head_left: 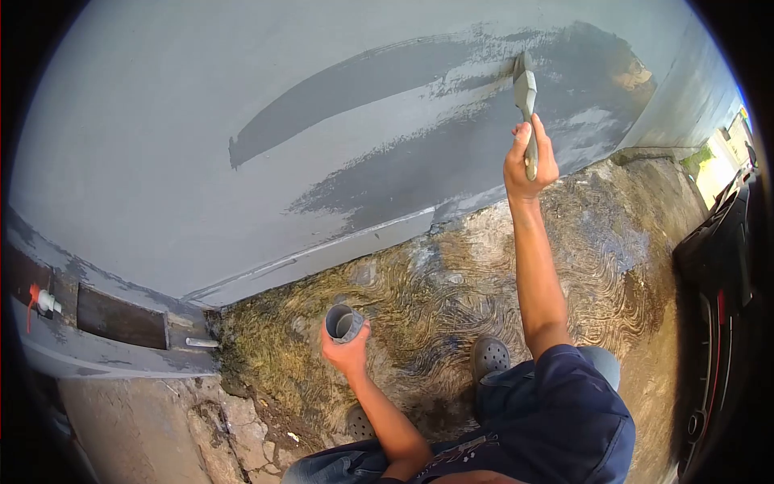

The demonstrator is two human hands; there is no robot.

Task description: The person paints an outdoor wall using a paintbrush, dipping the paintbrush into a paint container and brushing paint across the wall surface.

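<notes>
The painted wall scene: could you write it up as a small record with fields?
Left hand: holds a cup, open end up
Right hand: holds a brush by its handle, bristles at the wall
Wall: pale grey with darker grey strokes
Ground: stained, wavy texture
Feet: clogs
Lower left: tap with red handle
Right edge: dark vehicle

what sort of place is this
Probably an outdoor spot beside a building, perhaps a driveway or yard: there is a painted wall with a red-handled tap low down, a stained, swirl-patterned concrete floor, and a dark vehicle at the right edge.
</notes>
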